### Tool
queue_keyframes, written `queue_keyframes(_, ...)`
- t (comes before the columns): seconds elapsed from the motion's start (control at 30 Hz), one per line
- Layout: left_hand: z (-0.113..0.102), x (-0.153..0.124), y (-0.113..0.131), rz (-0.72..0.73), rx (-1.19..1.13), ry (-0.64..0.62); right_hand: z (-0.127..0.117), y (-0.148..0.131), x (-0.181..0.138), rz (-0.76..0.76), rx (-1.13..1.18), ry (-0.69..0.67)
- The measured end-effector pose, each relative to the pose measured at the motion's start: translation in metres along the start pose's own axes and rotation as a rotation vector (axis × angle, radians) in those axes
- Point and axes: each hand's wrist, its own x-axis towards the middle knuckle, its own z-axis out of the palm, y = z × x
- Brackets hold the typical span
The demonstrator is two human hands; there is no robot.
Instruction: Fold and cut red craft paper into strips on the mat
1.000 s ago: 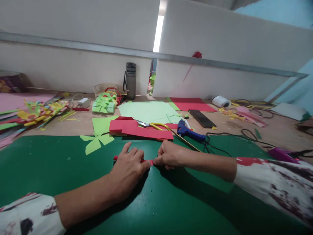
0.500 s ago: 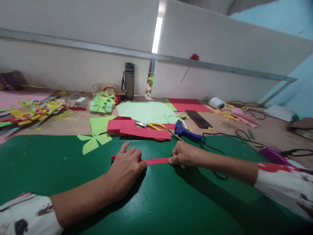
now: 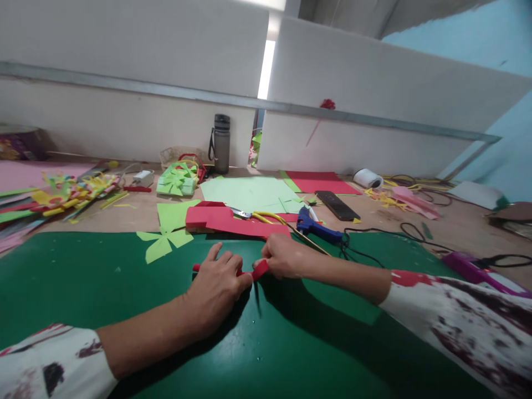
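A narrow red paper strip (image 3: 260,270) runs between my two hands just above the green mat (image 3: 291,343). My left hand (image 3: 220,280) presses one part of it down, thumb and fingers closed over it, and a short red end shows at its left. Pinched in my right hand (image 3: 282,256) is the other end, which is lifted and curls up from the mat. Behind the hands lie folded red paper (image 3: 245,223) and yellow-handled scissors (image 3: 261,217). A green paper flower shape (image 3: 166,239) rests on the mat's far edge.
A blue glue gun (image 3: 318,227) with a black cord lies beyond my right hand, near a phone (image 3: 337,205). Farther back stand a grey bottle (image 3: 221,145) and a green paper-covered box (image 3: 178,180). Paper flowers (image 3: 70,194) are heaped at left; a purple power strip (image 3: 484,272) is at right.
My right hand has moved left towards my left hand, raising its end of the strip. The stretch of strip between the hands went from flat and straight to short and bent. My left hand stays in place.
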Motion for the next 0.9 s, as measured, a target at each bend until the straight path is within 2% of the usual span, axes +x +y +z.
queue_keyframes(0.1,0.001,0.000,0.000,-0.009,0.008,-0.002,-0.014,-0.008,0.003,-0.070,-0.055,0.145)
queue_keyframes(0.23,0.001,-0.001,0.000,0.006,0.024,-0.007,-0.040,-0.015,-0.015,-0.121,-0.081,0.368)
queue_keyframes(0.27,0.001,-0.001,0.000,0.003,0.027,-0.011,-0.040,-0.016,-0.019,-0.135,-0.046,0.362)
queue_keyframes(0.3,0.001,-0.001,0.000,-0.001,0.027,-0.013,-0.037,-0.017,-0.021,-0.121,0.083,0.245)
queue_keyframes(0.33,0.001,-0.001,0.000,-0.004,0.025,-0.014,-0.029,-0.016,-0.021,-0.062,0.246,0.066)
queue_keyframes(0.37,0.002,-0.001,0.000,-0.006,0.022,-0.011,-0.020,-0.014,-0.018,-0.027,0.290,-0.045)
queue_keyframes(0.43,0.002,-0.001,0.000,-0.002,0.017,-0.002,0.001,-0.007,-0.007,0.043,0.312,-0.138)
queue_keyframes(0.57,0.002,-0.001,0.000,0.008,0.007,-0.003,0.023,0.010,0.015,0.159,0.302,-0.153)
queue_keyframes(0.7,0.004,-0.002,-0.002,0.012,0.007,0.030,0.019,0.015,0.018,0.174,0.297,-0.161)
queue_keyframes(0.9,0.008,-0.003,-0.003,0.017,0.016,0.056,0.010,0.031,0.003,0.238,0.317,-0.145)
